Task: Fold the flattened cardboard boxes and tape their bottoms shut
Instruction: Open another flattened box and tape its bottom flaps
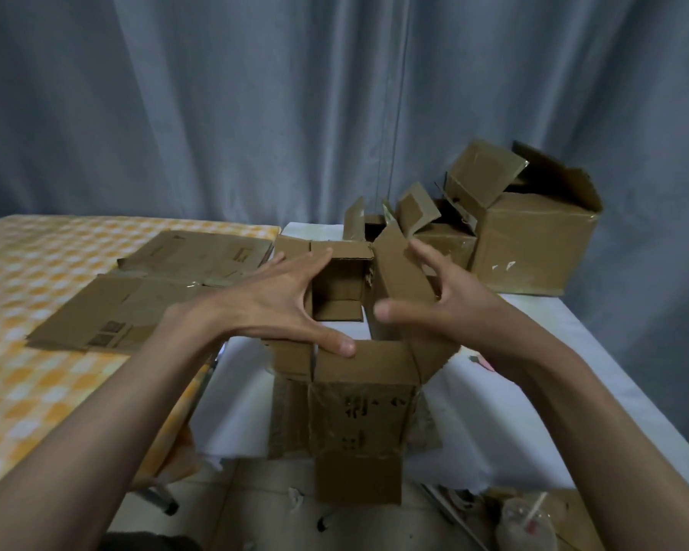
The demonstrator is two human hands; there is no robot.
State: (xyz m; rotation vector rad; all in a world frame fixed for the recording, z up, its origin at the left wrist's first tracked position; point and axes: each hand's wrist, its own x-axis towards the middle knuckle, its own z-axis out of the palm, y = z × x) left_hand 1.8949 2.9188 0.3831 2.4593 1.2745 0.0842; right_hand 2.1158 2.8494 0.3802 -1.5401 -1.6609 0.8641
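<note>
Progress, judged from the present layout: partly complete. Beyond the right grip, a large erected brown cardboard box [533, 240] stands on the white-covered desk [573, 351] with its top flaps open; a smaller brown box [480, 173] sits tilted in its opening. Further small erected brown boxes [426, 224] are grouped just left of it. What else these containers hold cannot be seen, and their bottoms are hidden.

Left of the left grip, two flattened brown cardboard sheets [136, 296] lie on the yellow-checked desk [24, 272], not yet folded.

Between the grips stands the open brown cardboard box in work [359, 375], squared into a tube. Its interior holds nothing; the white desk cover shows through, so this end is unclosed. No tape is in view.

Left hand [279, 304]: fingers spread nearly straight, fingertips resting on the far rim, thumb on the near rim, holding nothing in a closed grasp.

Right hand [442, 300]: fingers spread and lightly curved around the raised right-side flap [398, 280], thumb on its inner face, apparently pressing it inward.

Remaining: flap closure, taping, then the two flat sheets.
</note>
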